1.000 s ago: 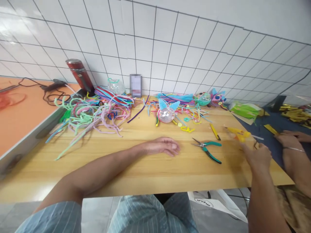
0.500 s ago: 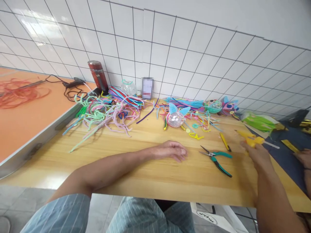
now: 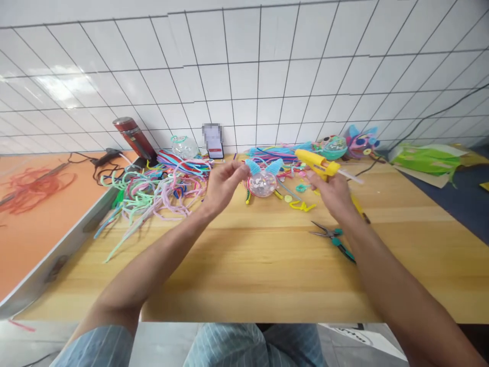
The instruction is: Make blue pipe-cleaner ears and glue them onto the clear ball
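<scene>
Right hand (image 3: 331, 192) is up off the counter (image 3: 244, 265), fingers wrapped round the grip of a yellow glue gun (image 3: 316, 164). The gun sits on top of that hand, nozzle aimed toward the left hand, a pale glue stick (image 3: 349, 177) poking out the back, away from it.

Left hand (image 3: 223, 184) is raised too, fingers curled in with the tips pinched together. Whether anything small sits in that pinch, I cannot tell.

Between the two hands, just beyond them, rests a clear ball (image 3: 262, 184) with two blue ears (image 3: 263, 166) standing up on it. It lies on the counter, just beside the left fingertips and near the gun's nozzle; neither hand clearly touches it.

Under the right forearm, nearer the person, lie teal-handled pliers (image 3: 333, 239), untouched. A yellow twist (image 3: 301, 206) of pipe cleaner lies just below the right hand.

Out past the left hand sprawls a big tangle of pipe cleaners (image 3: 153, 191), green, pink and purple. Beyond that tangle, by the tiled wall, a red flask (image 3: 133, 137) leans, with a second clear ball (image 3: 184, 146) close by. Beyond the right hand, at the wall, sit two finished figures (image 3: 346, 144) in teal and pink.
</scene>
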Tool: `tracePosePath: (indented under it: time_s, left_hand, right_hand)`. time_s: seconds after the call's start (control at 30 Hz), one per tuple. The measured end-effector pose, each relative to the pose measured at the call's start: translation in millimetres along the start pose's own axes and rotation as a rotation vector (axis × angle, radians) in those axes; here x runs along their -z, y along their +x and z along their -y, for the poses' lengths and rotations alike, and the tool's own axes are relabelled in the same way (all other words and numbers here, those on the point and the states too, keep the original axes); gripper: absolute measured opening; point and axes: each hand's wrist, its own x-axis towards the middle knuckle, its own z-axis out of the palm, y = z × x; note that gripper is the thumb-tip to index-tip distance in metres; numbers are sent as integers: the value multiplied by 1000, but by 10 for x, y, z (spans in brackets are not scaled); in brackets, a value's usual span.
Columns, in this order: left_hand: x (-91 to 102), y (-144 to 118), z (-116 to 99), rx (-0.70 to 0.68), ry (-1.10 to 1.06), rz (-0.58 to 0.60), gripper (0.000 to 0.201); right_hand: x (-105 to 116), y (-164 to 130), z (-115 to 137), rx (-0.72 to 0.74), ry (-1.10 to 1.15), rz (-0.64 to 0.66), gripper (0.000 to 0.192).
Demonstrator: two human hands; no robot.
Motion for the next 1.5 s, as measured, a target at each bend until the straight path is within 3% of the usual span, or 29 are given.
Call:
tracePosePath:
  time_s: [0.1, 0.2, 0.33, 0.43, 0.5, 0.6, 0.7, 0.87, 1.1, 1.37, 1.5]
  left_hand:
    - [-36, 382, -175, -139, 275, 44, 21]
    - [-166, 751, -197, -227, 512, 158, 12]
    - [-410, 1111, -6, -211, 692, 385, 24]
    - [-575, 1241, 177, -160, 796, 547, 36]
    - [-649, 1263, 277, -144, 847, 625, 40]
    - [-683, 1234, 374, -127, 914, 675, 28]
    - [-632, 1180, 403, -130, 925, 663, 12]
    - [-525, 1104, 389, -128, 823, 614, 8]
    - [-505, 1008, 414, -126, 768, 564, 6]
    - [-486, 973, 345, -137, 761, 606, 10]
    - [-511, 981, 351, -149, 785, 626, 17]
  right_hand:
    - [-14, -117, -15, -30, 2, 11, 43]
    - [61, -178, -89, -28, -54, 40, 42]
    - [103, -182, -217, 23, -97, 40, 39]
    - [54, -194, -291, 84, -158, 28, 39]
    - [11, -214, -330, 121, -169, 68, 37]
    - [-36, -240, -384, 187, -182, 144, 29]
    - [-60, -249, -441, 240, -206, 152, 28]
    - [-62, -262, -463, 245, -228, 154, 26]
    - [-19, -298, -152, 257, -253, 254, 28]
    - [107, -241, 100, 303, -413, 203, 27]
    - [165, -167, 190, 331, -545, 281, 28]
